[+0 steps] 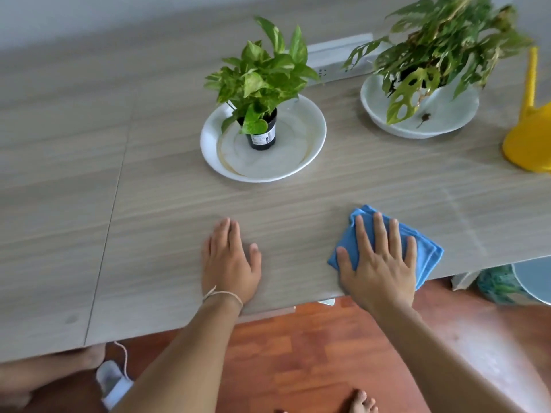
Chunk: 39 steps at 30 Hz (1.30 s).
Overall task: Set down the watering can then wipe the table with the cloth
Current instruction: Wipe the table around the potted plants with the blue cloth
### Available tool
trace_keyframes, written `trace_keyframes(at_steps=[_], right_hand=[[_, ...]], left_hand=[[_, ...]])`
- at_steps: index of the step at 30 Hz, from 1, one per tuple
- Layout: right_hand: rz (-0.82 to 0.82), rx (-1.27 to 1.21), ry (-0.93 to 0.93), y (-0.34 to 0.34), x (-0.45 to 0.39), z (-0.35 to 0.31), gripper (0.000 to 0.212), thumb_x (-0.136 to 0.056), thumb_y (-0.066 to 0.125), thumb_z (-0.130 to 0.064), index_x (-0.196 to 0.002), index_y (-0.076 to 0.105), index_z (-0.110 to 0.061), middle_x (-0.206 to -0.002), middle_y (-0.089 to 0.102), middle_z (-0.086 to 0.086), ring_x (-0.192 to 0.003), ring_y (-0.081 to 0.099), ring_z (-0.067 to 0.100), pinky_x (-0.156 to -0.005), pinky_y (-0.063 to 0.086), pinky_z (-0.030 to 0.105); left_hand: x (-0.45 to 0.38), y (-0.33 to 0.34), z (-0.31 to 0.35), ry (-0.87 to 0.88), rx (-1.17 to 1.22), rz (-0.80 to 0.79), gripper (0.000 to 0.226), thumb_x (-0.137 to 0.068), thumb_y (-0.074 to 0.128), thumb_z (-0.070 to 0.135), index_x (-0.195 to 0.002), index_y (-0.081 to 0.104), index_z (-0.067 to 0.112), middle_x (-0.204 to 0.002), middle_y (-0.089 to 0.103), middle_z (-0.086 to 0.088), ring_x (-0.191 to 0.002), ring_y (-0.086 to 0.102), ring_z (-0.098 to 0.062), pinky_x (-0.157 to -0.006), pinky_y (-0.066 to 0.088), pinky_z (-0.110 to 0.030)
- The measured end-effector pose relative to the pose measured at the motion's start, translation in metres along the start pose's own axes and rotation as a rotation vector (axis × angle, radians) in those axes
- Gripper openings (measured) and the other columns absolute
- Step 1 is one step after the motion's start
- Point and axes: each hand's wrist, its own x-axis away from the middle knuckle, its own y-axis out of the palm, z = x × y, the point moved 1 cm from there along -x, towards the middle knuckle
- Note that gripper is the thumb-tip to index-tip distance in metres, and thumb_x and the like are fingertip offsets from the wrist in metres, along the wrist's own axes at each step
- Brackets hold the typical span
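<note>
1. The cloth (pixel 423 251) is blue and folded, and it lies flat on the table (pixel 89 174) close to the near edge, with one corner just over that edge.
2. The right hand (pixel 380 263) lies flat on top of the cloth, fingers straight and spread, pressing it to the tabletop; the thumb points left, its tip just off the cloth's left corner.
3. The left hand (pixel 231 260) lies palm down on the bare table, well to the left of the cloth, fingers straight and held together, gripping nothing. A thin string bracelet (pixel 222 295) circles its wrist.
4. The watering can (pixel 529 135) is yellow and stands on the table at the far right, partly cut off by the picture's edge, its long spout pointing up and away. It is well apart from both hands.
5. A small potted plant (pixel 262 93) in a black pot stands in a white dish (pixel 286 162) beyond the left hand.
6. A bigger leafy plant (pixel 447 40) sits in a second white dish (pixel 447 120), just left of the watering can.
7. A grey socket strip (pixel 334 61) lies on the table behind the two plants.
8. Below the table edge, a reddish wooden floor (pixel 298 353) shows, with a bare foot (pixel 362 402) on it.
</note>
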Motion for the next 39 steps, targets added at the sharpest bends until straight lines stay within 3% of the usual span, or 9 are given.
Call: trace_keyframes(at_steps=[9, 14, 19, 23, 28, 32, 36, 39], right_hand=[[-0.087, -0.034, -0.341, 0.021, 0.036, -0.105, 0.076, -0.093, 0.03, -0.065, -0.161, 0.026, -0.03, -0.171, 0.018, 0.004, -0.158, 0.007, 0.03, -0.124, 0.003, 0.059], [-0.135, -0.184, -0.271, 0.015, 0.025, -0.102, 0.079, -0.087, 0.029, -0.066, -0.158, 0.034, -0.031, -0.171, 0.014, -0.005, -0.158, -0.002, 0.018, -0.124, -0.013, 0.042], [0.03, -0.163, -0.212, 0.02, 0.021, -0.112, 0.061, -0.098, 0.035, -0.053, -0.148, 0.049, -0.021, -0.164, 0.037, 0.004, -0.155, 0.022, 0.026, -0.124, 0.009, 0.053], [0.057, -0.133, -0.224, 0.018, -0.015, -0.086, 0.06, -0.099, 0.036, -0.053, -0.15, 0.045, -0.023, -0.163, 0.037, 0.003, -0.154, 0.024, 0.026, -0.124, 0.012, 0.052], [0.035, -0.07, -0.166, 0.005, -0.085, -0.038, 0.065, -0.099, 0.029, -0.058, -0.157, 0.034, -0.028, -0.168, 0.025, -0.002, -0.157, 0.013, 0.022, -0.126, 0.006, 0.048], [0.015, -0.031, -0.097, -0.005, -0.139, -0.015, 0.068, -0.098, 0.025, -0.06, -0.159, 0.027, -0.029, -0.17, 0.018, -0.004, -0.157, 0.007, 0.02, -0.126, 0.004, 0.047], [0.005, -0.021, -0.087, -0.007, -0.166, -0.017, 0.07, -0.099, 0.022, -0.059, -0.161, 0.022, -0.027, -0.172, 0.013, -0.002, -0.158, 0.003, 0.021, -0.126, 0.001, 0.048], [-0.002, -0.012, -0.111, -0.01, -0.18, -0.018, 0.07, -0.101, 0.022, -0.056, -0.162, 0.021, -0.023, -0.172, 0.011, 0.001, -0.158, 0.001, 0.023, -0.126, -0.001, 0.048]], left_hand=[[0.0, -0.001, -0.004, -0.02, 0.049, -0.021, 0.071, -0.091, 0.03, 0.044, -0.148, 0.041, 0.004, -0.159, 0.036, -0.012, -0.149, 0.028, -0.027, -0.122, 0.022, -0.045], [-0.005, -0.001, -0.004, -0.047, 0.08, -0.019, 0.066, -0.087, 0.046, 0.04, -0.144, 0.046, 0.006, -0.155, 0.04, -0.011, -0.147, 0.03, -0.026, -0.119, 0.025, -0.048], [-0.003, -0.004, -0.003, -0.026, 0.081, -0.02, 0.066, -0.087, 0.049, 0.04, -0.143, 0.046, 0.005, -0.153, 0.041, -0.013, -0.146, 0.032, -0.028, -0.118, 0.026, -0.049], [-0.002, 0.0, -0.004, -0.019, 0.109, 0.008, 0.065, -0.086, 0.049, 0.039, -0.14, 0.049, 0.004, -0.151, 0.045, -0.015, -0.144, 0.035, -0.029, -0.117, 0.026, -0.049], [-0.003, 0.0, -0.005, -0.028, 0.082, -0.026, 0.067, -0.09, 0.04, 0.043, -0.145, 0.043, 0.006, -0.157, 0.037, -0.012, -0.149, 0.025, -0.024, -0.122, 0.018, -0.045], [-0.007, -0.001, -0.001, -0.043, 0.068, -0.049, 0.066, -0.088, 0.041, 0.039, -0.144, 0.044, 0.003, -0.154, 0.04, -0.014, -0.147, 0.029, -0.029, -0.118, 0.023, -0.05], [-0.018, 0.001, 0.035, 0.151, 0.16, -0.051, 0.059, -0.084, 0.048, 0.024, -0.136, 0.047, -0.003, -0.143, 0.047, -0.02, -0.144, 0.034, -0.037, -0.113, 0.034, -0.052], [-0.029, 0.008, 0.083, 0.322, 0.226, -0.112, 0.066, -0.092, 0.047, 0.029, -0.147, 0.036, -0.004, -0.156, 0.036, -0.021, -0.151, 0.022, -0.033, -0.121, 0.024, -0.048]])
